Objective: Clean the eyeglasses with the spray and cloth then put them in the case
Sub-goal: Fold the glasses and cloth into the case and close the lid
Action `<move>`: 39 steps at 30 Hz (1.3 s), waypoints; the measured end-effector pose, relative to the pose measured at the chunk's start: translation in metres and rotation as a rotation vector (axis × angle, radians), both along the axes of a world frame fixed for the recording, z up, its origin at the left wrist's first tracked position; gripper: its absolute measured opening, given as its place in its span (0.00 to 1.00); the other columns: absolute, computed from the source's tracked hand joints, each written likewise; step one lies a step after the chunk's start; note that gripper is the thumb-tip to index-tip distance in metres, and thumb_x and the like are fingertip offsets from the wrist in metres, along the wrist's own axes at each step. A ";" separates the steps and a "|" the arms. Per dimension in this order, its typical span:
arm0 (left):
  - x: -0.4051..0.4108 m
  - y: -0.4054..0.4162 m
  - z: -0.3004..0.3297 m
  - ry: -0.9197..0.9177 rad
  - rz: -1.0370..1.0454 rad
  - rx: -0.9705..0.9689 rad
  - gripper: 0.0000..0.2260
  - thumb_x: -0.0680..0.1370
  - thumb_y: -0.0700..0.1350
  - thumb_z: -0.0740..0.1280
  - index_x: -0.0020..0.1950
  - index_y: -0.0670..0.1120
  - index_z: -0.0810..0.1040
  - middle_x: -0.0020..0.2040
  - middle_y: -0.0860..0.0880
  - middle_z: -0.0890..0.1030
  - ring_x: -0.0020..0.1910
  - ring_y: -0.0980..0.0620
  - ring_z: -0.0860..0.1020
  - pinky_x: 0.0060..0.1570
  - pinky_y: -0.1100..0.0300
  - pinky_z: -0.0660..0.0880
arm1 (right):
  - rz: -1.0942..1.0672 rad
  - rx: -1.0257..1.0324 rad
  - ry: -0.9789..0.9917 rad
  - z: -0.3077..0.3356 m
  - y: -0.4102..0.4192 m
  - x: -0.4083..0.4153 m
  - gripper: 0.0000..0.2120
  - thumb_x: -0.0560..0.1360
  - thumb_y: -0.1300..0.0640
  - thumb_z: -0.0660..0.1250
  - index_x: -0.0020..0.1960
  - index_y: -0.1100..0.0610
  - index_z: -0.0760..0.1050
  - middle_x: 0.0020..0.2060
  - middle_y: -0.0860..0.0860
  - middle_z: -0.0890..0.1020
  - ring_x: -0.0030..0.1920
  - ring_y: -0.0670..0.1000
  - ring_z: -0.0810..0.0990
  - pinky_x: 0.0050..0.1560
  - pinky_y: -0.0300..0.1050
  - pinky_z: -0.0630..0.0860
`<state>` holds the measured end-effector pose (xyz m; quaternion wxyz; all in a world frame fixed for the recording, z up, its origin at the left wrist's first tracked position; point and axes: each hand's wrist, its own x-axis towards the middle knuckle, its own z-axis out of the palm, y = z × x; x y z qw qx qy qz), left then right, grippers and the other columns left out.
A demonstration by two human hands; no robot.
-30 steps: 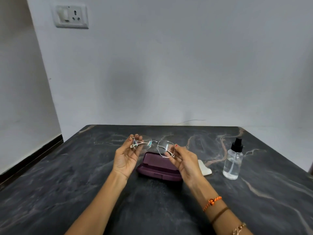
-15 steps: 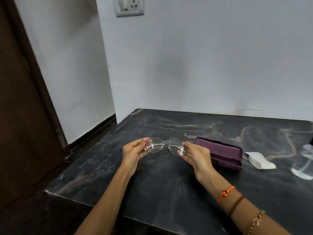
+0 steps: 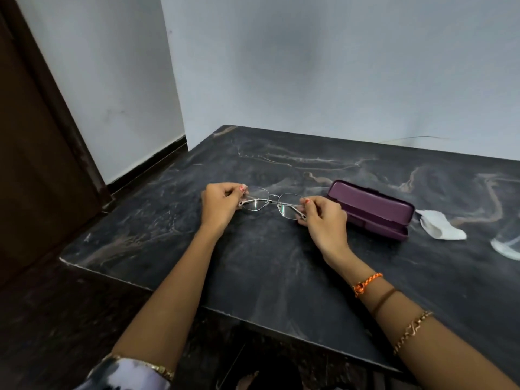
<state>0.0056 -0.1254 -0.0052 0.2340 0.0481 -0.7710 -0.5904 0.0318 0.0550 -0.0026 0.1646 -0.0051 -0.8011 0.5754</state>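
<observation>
Silver wire-rimmed eyeglasses, clear lenses, pinched at both ends

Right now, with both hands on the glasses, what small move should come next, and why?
Probably free the right hand and reach right for the spray, letting the left hand hold the glasses. The cloth lies untouched and the case is closed, so cleaning seems not yet begun.

Soft, dim light is reaching you; glare is streaking the eyeglasses, and edges right of them are blurring.
</observation>
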 end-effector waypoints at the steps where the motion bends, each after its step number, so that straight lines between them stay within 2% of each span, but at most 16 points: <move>1: 0.000 0.000 0.000 -0.008 0.002 -0.009 0.06 0.74 0.36 0.67 0.42 0.36 0.82 0.29 0.51 0.79 0.25 0.65 0.75 0.29 0.69 0.75 | -0.001 0.024 0.009 0.000 0.000 0.001 0.10 0.77 0.62 0.59 0.48 0.63 0.78 0.36 0.52 0.80 0.35 0.46 0.80 0.46 0.51 0.81; 2: 0.000 -0.001 0.000 -0.019 0.001 -0.016 0.05 0.74 0.36 0.67 0.43 0.35 0.82 0.30 0.50 0.79 0.26 0.63 0.76 0.30 0.68 0.76 | -0.005 0.050 0.020 0.001 -0.001 0.001 0.09 0.77 0.62 0.59 0.49 0.62 0.78 0.37 0.54 0.81 0.37 0.48 0.81 0.48 0.53 0.81; 4: 0.001 -0.003 0.000 -0.040 -0.003 -0.034 0.06 0.74 0.36 0.66 0.44 0.35 0.82 0.32 0.48 0.80 0.31 0.54 0.78 0.36 0.59 0.79 | -0.014 0.118 0.044 0.004 -0.001 0.003 0.09 0.77 0.62 0.60 0.51 0.61 0.78 0.41 0.56 0.83 0.43 0.52 0.82 0.51 0.55 0.79; 7: 0.003 -0.007 0.000 -0.052 0.037 -0.164 0.05 0.74 0.39 0.68 0.43 0.40 0.83 0.36 0.42 0.83 0.37 0.42 0.80 0.43 0.51 0.77 | -0.018 0.202 0.054 0.007 0.000 0.006 0.10 0.76 0.62 0.60 0.52 0.61 0.78 0.44 0.58 0.84 0.47 0.54 0.82 0.53 0.54 0.77; 11: 0.007 -0.006 0.000 -0.066 0.078 -0.324 0.05 0.73 0.42 0.69 0.43 0.44 0.84 0.36 0.41 0.83 0.35 0.43 0.79 0.42 0.51 0.76 | -0.024 0.254 0.053 0.008 0.001 0.008 0.11 0.77 0.62 0.59 0.55 0.62 0.77 0.46 0.58 0.84 0.48 0.55 0.81 0.54 0.51 0.76; 14: 0.008 -0.003 0.000 -0.063 0.127 -0.397 0.05 0.73 0.43 0.69 0.44 0.44 0.84 0.37 0.42 0.84 0.37 0.45 0.80 0.40 0.56 0.74 | -0.016 0.300 0.055 0.007 0.000 0.009 0.12 0.77 0.60 0.59 0.57 0.62 0.76 0.48 0.58 0.84 0.50 0.56 0.81 0.53 0.46 0.74; 17: 0.010 -0.001 0.002 -0.050 0.151 -0.441 0.06 0.74 0.44 0.68 0.46 0.45 0.84 0.39 0.44 0.85 0.38 0.47 0.80 0.39 0.59 0.70 | -0.007 0.342 0.060 0.007 -0.002 0.010 0.13 0.77 0.57 0.59 0.57 0.62 0.76 0.49 0.59 0.84 0.51 0.57 0.80 0.54 0.48 0.74; 20: 0.013 0.001 0.005 0.012 0.145 -0.434 0.05 0.74 0.44 0.68 0.46 0.45 0.84 0.38 0.44 0.84 0.38 0.45 0.80 0.41 0.56 0.74 | 0.016 0.370 0.083 0.008 -0.002 0.014 0.16 0.77 0.57 0.59 0.61 0.63 0.72 0.53 0.60 0.82 0.55 0.57 0.79 0.57 0.50 0.73; 22: 0.016 0.002 0.007 0.119 0.159 -0.455 0.05 0.73 0.43 0.69 0.45 0.44 0.83 0.41 0.44 0.84 0.41 0.45 0.81 0.42 0.54 0.76 | 0.021 0.427 0.123 0.007 -0.003 0.017 0.18 0.78 0.56 0.58 0.65 0.63 0.68 0.58 0.60 0.79 0.59 0.58 0.76 0.59 0.51 0.72; 25: 0.018 0.006 0.009 0.264 0.157 -0.520 0.09 0.74 0.43 0.68 0.51 0.41 0.81 0.57 0.41 0.77 0.52 0.44 0.77 0.44 0.55 0.75 | -0.005 0.551 0.289 0.006 -0.006 0.026 0.19 0.77 0.57 0.58 0.66 0.63 0.65 0.61 0.59 0.75 0.61 0.57 0.73 0.59 0.49 0.70; 27: 0.021 0.009 0.009 0.344 0.155 -0.613 0.11 0.75 0.44 0.67 0.55 0.42 0.79 0.63 0.39 0.72 0.58 0.41 0.73 0.48 0.54 0.72 | -0.011 0.613 0.426 0.009 -0.010 0.034 0.18 0.76 0.60 0.60 0.64 0.64 0.67 0.60 0.60 0.75 0.61 0.58 0.73 0.60 0.49 0.71; 32: 0.033 0.019 0.013 0.314 0.115 -0.917 0.24 0.76 0.56 0.53 0.68 0.46 0.68 0.69 0.43 0.68 0.68 0.40 0.64 0.62 0.41 0.61 | -0.081 0.773 0.744 0.016 -0.007 0.044 0.17 0.69 0.63 0.66 0.57 0.65 0.74 0.53 0.64 0.78 0.56 0.61 0.77 0.55 0.53 0.76; 34: 0.038 0.025 0.013 0.291 0.084 -0.954 0.28 0.75 0.57 0.52 0.70 0.44 0.63 0.71 0.43 0.66 0.69 0.40 0.61 0.64 0.39 0.55 | -0.142 0.859 0.859 0.017 0.006 0.046 0.17 0.69 0.61 0.66 0.57 0.61 0.72 0.54 0.60 0.79 0.57 0.56 0.73 0.53 0.52 0.75; 36: 0.042 0.033 0.011 0.289 0.054 -0.957 0.30 0.74 0.58 0.52 0.71 0.42 0.62 0.71 0.42 0.65 0.69 0.40 0.61 0.65 0.39 0.53 | -0.192 0.863 0.928 0.018 0.028 0.049 0.17 0.69 0.59 0.65 0.57 0.57 0.69 0.56 0.55 0.73 0.56 0.54 0.69 0.55 0.52 0.70; 37: 0.045 0.039 0.011 0.297 0.042 -0.947 0.30 0.74 0.58 0.53 0.70 0.41 0.63 0.70 0.42 0.66 0.69 0.40 0.62 0.65 0.38 0.53 | -0.225 0.850 0.934 0.018 0.043 0.051 0.17 0.69 0.59 0.65 0.57 0.57 0.68 0.56 0.55 0.71 0.55 0.54 0.69 0.54 0.51 0.67; 39: 0.048 0.055 0.012 0.337 0.021 -0.912 0.29 0.74 0.57 0.54 0.67 0.40 0.66 0.67 0.41 0.69 0.67 0.41 0.63 0.63 0.39 0.57 | -0.299 0.837 0.882 0.019 0.075 0.056 0.16 0.69 0.60 0.65 0.56 0.58 0.70 0.53 0.58 0.75 0.53 0.55 0.69 0.52 0.51 0.66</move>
